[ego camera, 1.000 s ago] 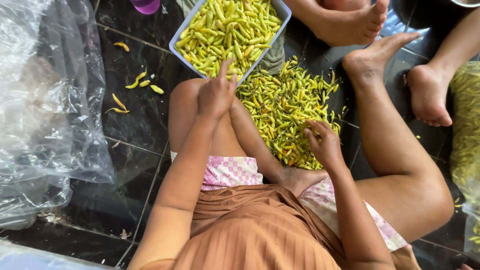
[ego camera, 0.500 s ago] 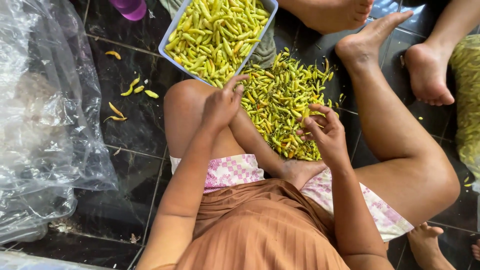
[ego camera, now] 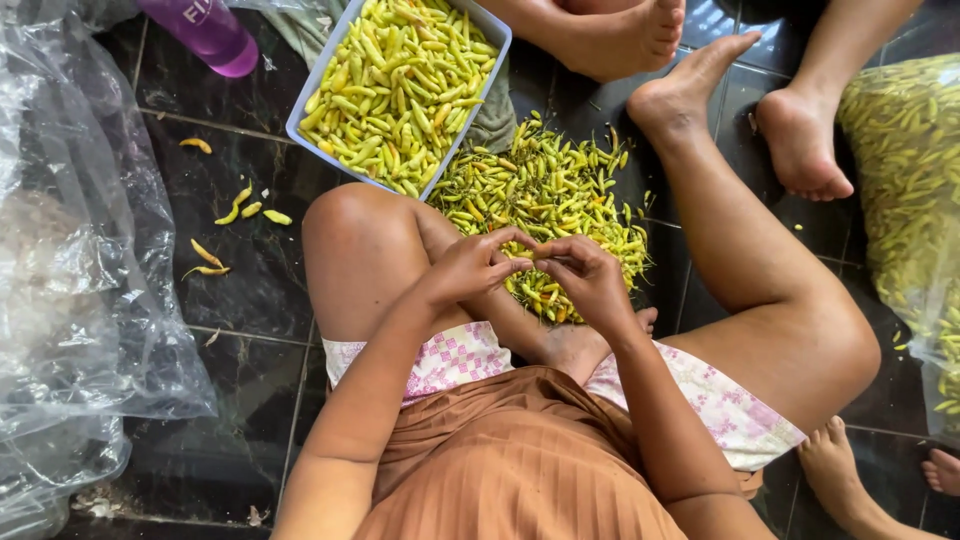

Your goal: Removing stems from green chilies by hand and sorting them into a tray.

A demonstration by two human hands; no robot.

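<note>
Seated on a dark tiled floor (ego camera: 240, 300), knees spread, both hands brought together above the near edge of a pile of yellow-green chillies (ego camera: 545, 200). Left hand (ego camera: 470, 268) and right hand (ego camera: 590, 280) meeting fingertip to fingertip, each grip pinched shut on what looks like a single small chilli (ego camera: 537, 252) held between them, though too small and too covered by fingers to be sure of it. Heaped loose on the floor between the legs, that pile, touching the lower corner of a pale blue rectangular tray (ego camera: 300, 118) filled with more of the same chillies. Behind the tray, a fold of grey-green cloth (ego camera: 495, 115). Farther up-left, a purple bottle (ego camera: 205, 32) lying on the tiles. Scattered to the left of the raised knee, a few stray chillies (ego camera: 245, 212), well apart from the heap. Along the left edge, a crumpled clear plastic bag (ego camera: 80, 260). On the right edge, a clear sack of chillies (ego camera: 905, 180). Bare feet of other people at the top (ego camera: 650, 30), at upper right (ego camera: 800, 150) and at the lower right corner (ego camera: 850, 480). Worn over the lap, a brown pleated garment (ego camera: 500, 460) above pink-checked shorts (ego camera: 450, 355).
</note>
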